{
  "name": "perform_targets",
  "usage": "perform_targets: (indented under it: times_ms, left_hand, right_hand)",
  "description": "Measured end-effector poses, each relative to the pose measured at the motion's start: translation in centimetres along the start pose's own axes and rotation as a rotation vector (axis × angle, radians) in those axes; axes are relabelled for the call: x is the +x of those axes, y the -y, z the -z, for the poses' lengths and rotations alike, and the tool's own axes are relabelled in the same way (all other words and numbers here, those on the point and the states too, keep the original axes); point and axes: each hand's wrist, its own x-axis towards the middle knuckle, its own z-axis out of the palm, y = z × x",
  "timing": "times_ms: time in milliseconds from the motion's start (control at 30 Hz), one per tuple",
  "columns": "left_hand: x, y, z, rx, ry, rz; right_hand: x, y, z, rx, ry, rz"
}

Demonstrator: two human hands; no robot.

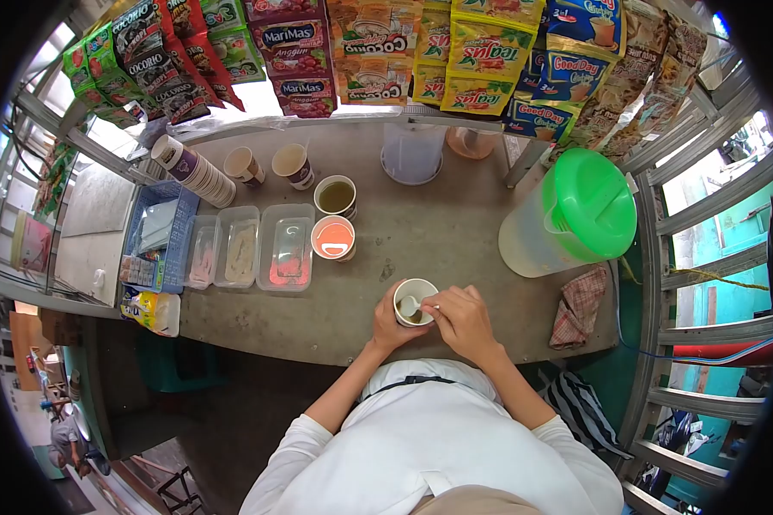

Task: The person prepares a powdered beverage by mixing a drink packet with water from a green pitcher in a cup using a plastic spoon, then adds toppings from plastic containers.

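Note:
Near the front edge of the counter, my left hand [389,324] is wrapped round a white paper cup [416,289] from its left side. A little greenish liquid shows inside. My right hand [464,319] pinches a white spoon [410,305], whose bowl is inside the cup. Behind and to the left stand a cup of pink-orange liquid [333,238] and a cup of greenish liquid [335,196]. Two more paper cups, one of them brown-patterned [244,166], the other beside it [293,165], stand farther back.
Left: a stack of cups [194,172], a blue basket [161,233] and plastic tubs [286,249]. Right: a green-lidded container [567,215] and a checked cloth [578,307]. At the back, a clear container [411,154] stands below hanging drink sachets [371,51].

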Motion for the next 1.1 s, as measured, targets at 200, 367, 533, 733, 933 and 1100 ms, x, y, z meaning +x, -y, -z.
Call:
perform_targets:
  times_ms: [200,367,533,733,933,1100]
  left_hand:
    - [-0.1,0.15,-0.04,0.003,-0.002,-0.013]
    - [-0.14,0.02,0.13,-0.013,0.015,0.025]
    - [0.06,-0.28,0.07,0.002,0.014,-0.013]
    - [-0.18,0.06,0.06,-0.01,0.011,-0.004]
    - [-0.11,0.03,-0.02,-0.006,0.01,-0.01]
    - [-0.02,-0.21,0.1,0.023,0.027,-0.027]
  right_hand:
    - [0.13,0.01,0.47,-0.055,0.037,0.008]
    - [0.29,0.03,0.39,0.039,0.079,-0.004]
    - [0.44,0.43,0.57,-0.094,0.044,-0.007]
    - [0.22,0.5,0.01,0.061,0.039,-0.036]
    - [0.26,0.47,0.22,-0.153,-0.025,-0.06]
    - [0.21,0.41,0.09,-0.081,-0.018,-0.08]
